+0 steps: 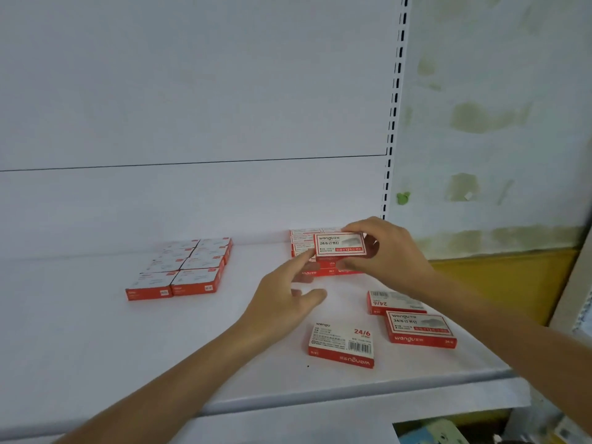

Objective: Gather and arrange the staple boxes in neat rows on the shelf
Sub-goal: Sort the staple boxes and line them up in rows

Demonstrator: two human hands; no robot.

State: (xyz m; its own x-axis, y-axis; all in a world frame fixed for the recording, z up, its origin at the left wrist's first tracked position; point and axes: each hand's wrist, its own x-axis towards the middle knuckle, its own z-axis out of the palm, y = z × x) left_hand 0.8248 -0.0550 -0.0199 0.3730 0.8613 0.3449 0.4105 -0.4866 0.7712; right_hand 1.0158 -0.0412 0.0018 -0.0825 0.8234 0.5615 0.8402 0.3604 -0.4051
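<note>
Head view: held staple box [339, 244] has its long axis left-right, label face tipped toward the camera, text upright. It sits over the back-right stack [302, 243] on the shelf [96, 331], near the slotted upright [395, 100]. Two-column block of boxes [182, 270] is well apart to the left. Nearer the front edge: barcode-up box [342, 344], label-up box [419, 328], third box [392, 302] just behind it. R hand [384, 251] pinches the held box at its right end, fingers on top, thumb below. L hand [282, 302] is relaxed w/ nothing in it, index tip at the box's lower-left corner.
</note>
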